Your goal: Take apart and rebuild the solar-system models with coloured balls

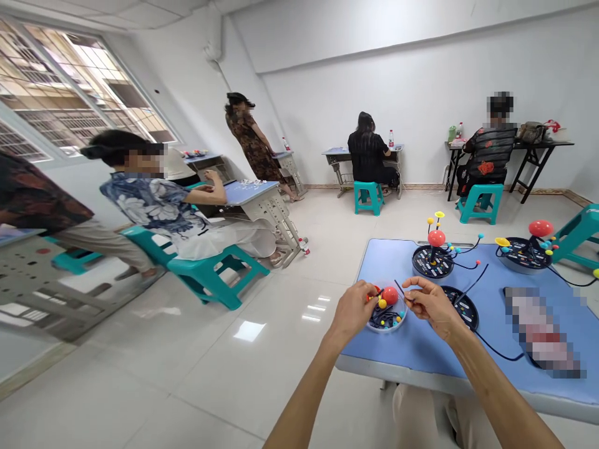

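My left hand [353,308] is closed at the left rim of a clear round dish [384,330], fingertips pinched on what looks like a short black piece [380,292]. Between the fingers of my right hand [433,307], just right of the dish, is a thin black rod [399,286] pointing up and left. The dish holds a red ball [390,295], a yellow ball [382,304], small coloured beads and black rods. Partly behind my right hand lies a black disc base [469,305] with thin black arms fixed to it.
Two planet models, one [433,260] behind the dish and one [526,252] at the back right, stand on the blue table [402,355]. A pixelated flat object [543,333] lies at right. Several people sit or stand at other desks; a teal stool [580,234] is beyond the table.
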Action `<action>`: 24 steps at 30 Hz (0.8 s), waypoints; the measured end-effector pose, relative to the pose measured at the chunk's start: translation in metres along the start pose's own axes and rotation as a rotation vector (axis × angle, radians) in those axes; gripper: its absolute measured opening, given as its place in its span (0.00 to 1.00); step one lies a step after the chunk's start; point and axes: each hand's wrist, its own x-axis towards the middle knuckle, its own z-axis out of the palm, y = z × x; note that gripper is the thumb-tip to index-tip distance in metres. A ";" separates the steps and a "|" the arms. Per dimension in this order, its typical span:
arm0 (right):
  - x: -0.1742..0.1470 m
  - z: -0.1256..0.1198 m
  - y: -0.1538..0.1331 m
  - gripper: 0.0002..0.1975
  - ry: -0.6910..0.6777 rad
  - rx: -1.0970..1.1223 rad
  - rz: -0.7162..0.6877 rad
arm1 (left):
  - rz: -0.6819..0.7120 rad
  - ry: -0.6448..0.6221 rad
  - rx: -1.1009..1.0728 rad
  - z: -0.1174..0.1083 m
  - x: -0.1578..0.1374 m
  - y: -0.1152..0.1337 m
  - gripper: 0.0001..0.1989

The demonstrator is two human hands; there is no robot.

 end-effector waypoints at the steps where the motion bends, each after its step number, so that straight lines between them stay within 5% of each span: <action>1: -0.001 0.000 -0.001 0.15 0.010 0.022 -0.008 | -0.039 0.046 -0.112 -0.002 0.000 -0.003 0.07; 5: -0.003 -0.001 -0.004 0.12 0.018 -0.006 -0.049 | -0.104 0.080 -0.280 -0.007 -0.003 -0.010 0.06; 18: -0.007 0.000 -0.003 0.09 0.054 -0.106 -0.014 | 0.066 -0.231 -0.037 -0.008 -0.013 0.010 0.10; 24: -0.004 -0.005 0.003 0.08 0.001 -0.066 -0.011 | -0.017 -0.152 -0.408 0.001 -0.002 0.003 0.09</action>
